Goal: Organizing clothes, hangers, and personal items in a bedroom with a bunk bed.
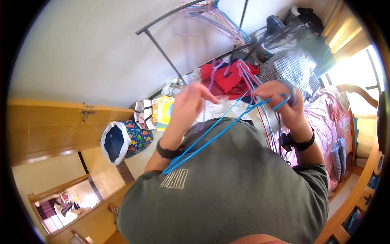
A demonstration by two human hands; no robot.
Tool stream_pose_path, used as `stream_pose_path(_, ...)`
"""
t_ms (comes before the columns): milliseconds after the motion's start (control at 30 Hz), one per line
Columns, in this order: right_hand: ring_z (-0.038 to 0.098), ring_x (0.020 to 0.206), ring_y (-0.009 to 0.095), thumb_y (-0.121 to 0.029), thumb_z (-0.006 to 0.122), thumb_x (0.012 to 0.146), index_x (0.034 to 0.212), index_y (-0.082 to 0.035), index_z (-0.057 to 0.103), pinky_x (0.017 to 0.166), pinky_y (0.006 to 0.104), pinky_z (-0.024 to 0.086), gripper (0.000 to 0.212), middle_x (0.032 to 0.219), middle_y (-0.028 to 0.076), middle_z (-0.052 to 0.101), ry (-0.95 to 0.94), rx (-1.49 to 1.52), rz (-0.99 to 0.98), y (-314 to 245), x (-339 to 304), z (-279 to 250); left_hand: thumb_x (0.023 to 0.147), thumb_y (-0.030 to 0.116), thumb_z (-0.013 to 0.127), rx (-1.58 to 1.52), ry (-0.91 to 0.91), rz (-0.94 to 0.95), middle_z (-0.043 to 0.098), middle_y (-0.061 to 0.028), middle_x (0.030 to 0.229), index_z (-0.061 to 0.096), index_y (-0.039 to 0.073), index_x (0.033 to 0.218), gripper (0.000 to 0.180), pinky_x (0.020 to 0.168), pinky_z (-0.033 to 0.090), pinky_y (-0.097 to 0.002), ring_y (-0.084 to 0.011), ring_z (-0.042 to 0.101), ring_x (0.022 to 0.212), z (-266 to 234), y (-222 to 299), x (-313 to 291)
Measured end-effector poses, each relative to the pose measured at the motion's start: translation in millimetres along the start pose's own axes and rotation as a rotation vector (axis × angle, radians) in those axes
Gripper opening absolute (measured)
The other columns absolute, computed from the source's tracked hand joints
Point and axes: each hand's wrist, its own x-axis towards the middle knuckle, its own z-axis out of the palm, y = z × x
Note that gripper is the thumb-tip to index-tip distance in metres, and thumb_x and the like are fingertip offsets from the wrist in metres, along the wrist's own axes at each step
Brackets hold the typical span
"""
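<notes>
My right hand (pixel 280 101) is closed round a bunch of thin clothes hangers. A bright blue hanger (pixel 219 132) in that grip stretches left across my shirt front, and red and dark hangers (pixel 266 126) hang down below the fingers. My left hand (pixel 189 105) is raised to the left, slightly blurred, its fingers bent. A purple hanger (pixel 212 79), smeared by motion, runs up and down past that hand and appears to be in its fingers. Exactly where they touch it is hidden by the blur.
More hangers (pixel 219 22) hang on a dark metal rack (pixel 162 51). Beyond my hands lie a red cloth bag (pixel 231 77) and a checked bundle (pixel 288 69). A patterned fabric basket (pixel 138 138) stands left beside paper bags (pixel 164 110). Pink bedding (pixel 325 118) is at right.
</notes>
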Motion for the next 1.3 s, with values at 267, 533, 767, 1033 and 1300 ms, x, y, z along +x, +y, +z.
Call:
stream_pose_path(267, 0.039, 0.054, 0.003, -0.037, 0.065, 0.101, 0.103, -0.009, 0.082, 0.052, 0.0256, 0.029, 0.033, 0.059, -0.008, 0.043, 0.637, -0.455, 0.715, 28, -33, -98, 0.113, 0.035, 0.042, 0.022, 0.327, 0.041, 0.074, -0.0141, 0.083, 0.061, 0.008, 0.103, 0.034, 0.042, 0.024, -0.0199, -0.0028, 0.035, 0.046, -79, -27, 12)
stream_pose_path(533, 0.046, 0.060, 0.008, -0.045, 0.074, 0.094, 0.105, -0.003, 0.081, 0.057, 0.0286, 0.039, 0.044, 0.062, -0.003, 0.054, 0.689, -0.761, 0.842, 38, -80, -159, 0.113, 0.035, 0.042, 0.105, 0.353, 0.022, 0.073, -0.0118, 0.082, 0.061, 0.006, 0.104, 0.036, 0.044, 0.025, -0.0193, -0.0029, 0.036, 0.049, -93, -48, 29)
stream_pose_path(767, 0.047, 0.058, 0.005, -0.045, 0.071, 0.096, 0.107, -0.004, 0.082, 0.055, 0.0245, 0.037, 0.044, 0.067, -0.002, 0.061, 0.798, -0.609, 0.867, 7, -67, -133, 0.113, 0.031, 0.042, 0.020, 0.091, -0.190, 0.072, -0.0064, 0.076, 0.067, 0.003, 0.102, 0.039, 0.047, 0.025, -0.0208, -0.0019, 0.034, 0.049, -54, -65, 49)
stream_pose_path(1033, 0.040, 0.054, 0.003, -0.032, 0.061, 0.104, 0.114, 0.000, 0.078, 0.051, 0.0228, 0.028, 0.037, 0.066, -0.002, 0.060, 0.774, -0.257, 0.737, 15, -31, -62, 0.113, 0.032, 0.040, -0.335, -0.028, -0.149, 0.072, -0.0062, 0.084, 0.050, 0.002, 0.146, 0.046, 0.044, 0.024, -0.0179, -0.0001, 0.031, 0.047, 34, -78, 87)
stream_pose_path(1300, 0.039, 0.057, 0.001, -0.030, 0.057, 0.108, 0.131, -0.002, 0.070, 0.054, 0.0214, 0.029, 0.039, 0.065, -0.007, 0.051, 0.382, -0.100, 0.679, 5, -8, -48, 0.112, 0.031, 0.048, -0.122, 0.199, 0.031, 0.056, 0.0006, 0.074, 0.060, 0.007, 0.110, 0.027, 0.046, 0.028, -0.0195, -0.0018, 0.037, 0.052, 9, -60, 169)
